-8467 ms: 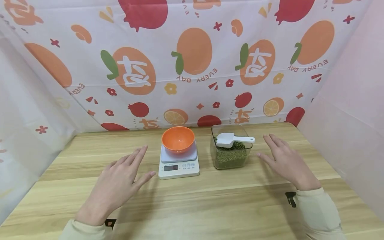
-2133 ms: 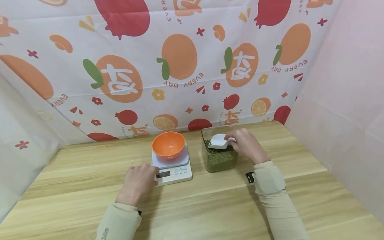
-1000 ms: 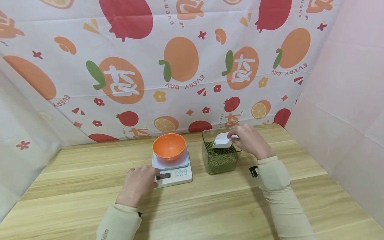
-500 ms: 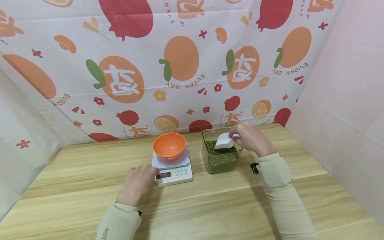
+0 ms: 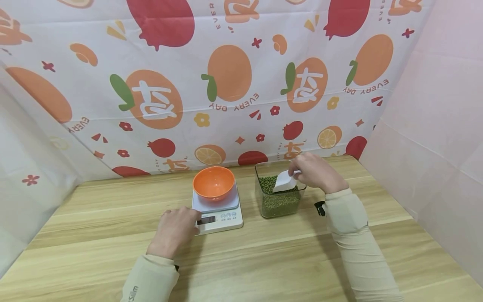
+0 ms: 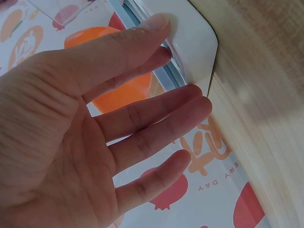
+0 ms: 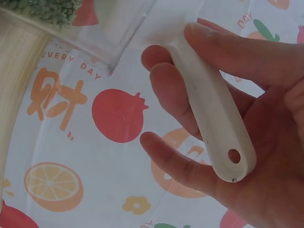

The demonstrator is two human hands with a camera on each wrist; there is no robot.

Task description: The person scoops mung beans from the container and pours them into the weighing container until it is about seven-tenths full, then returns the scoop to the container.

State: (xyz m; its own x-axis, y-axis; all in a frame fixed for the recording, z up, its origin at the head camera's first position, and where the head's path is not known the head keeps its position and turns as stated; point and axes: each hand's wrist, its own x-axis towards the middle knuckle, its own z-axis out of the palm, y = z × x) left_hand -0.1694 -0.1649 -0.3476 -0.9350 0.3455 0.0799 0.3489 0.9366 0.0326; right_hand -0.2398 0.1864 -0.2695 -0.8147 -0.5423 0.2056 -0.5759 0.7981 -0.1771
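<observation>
My right hand (image 5: 315,173) grips the handle of a white scoop (image 5: 285,182), thumb on one side and fingers on the other. Tilted down, the scoop's blade is inside a clear square container (image 5: 281,214), its lip at the green mung beans (image 5: 268,183). In the right wrist view the handle (image 7: 213,114) lies across my fingers; the blade is mostly out of sight. My left hand (image 5: 175,232) holds the near left corner of a white kitchen scale (image 5: 222,225) between thumb and index finger, the other fingers loosely extended. An orange bowl (image 5: 213,184) sits on the scale's platform.
The scale stands left of the container, with a narrow strip of wooden tabletop (image 5: 249,251) between them. A fruit-printed cloth (image 5: 234,121) hangs right behind both. A pale sheet (image 5: 434,138) closes off the right side.
Earlier the scoop lay across the container's rim and both hands were off everything. My right hand has since gripped it and lowered its lip into the beans; my left hand has come to the scale.
</observation>
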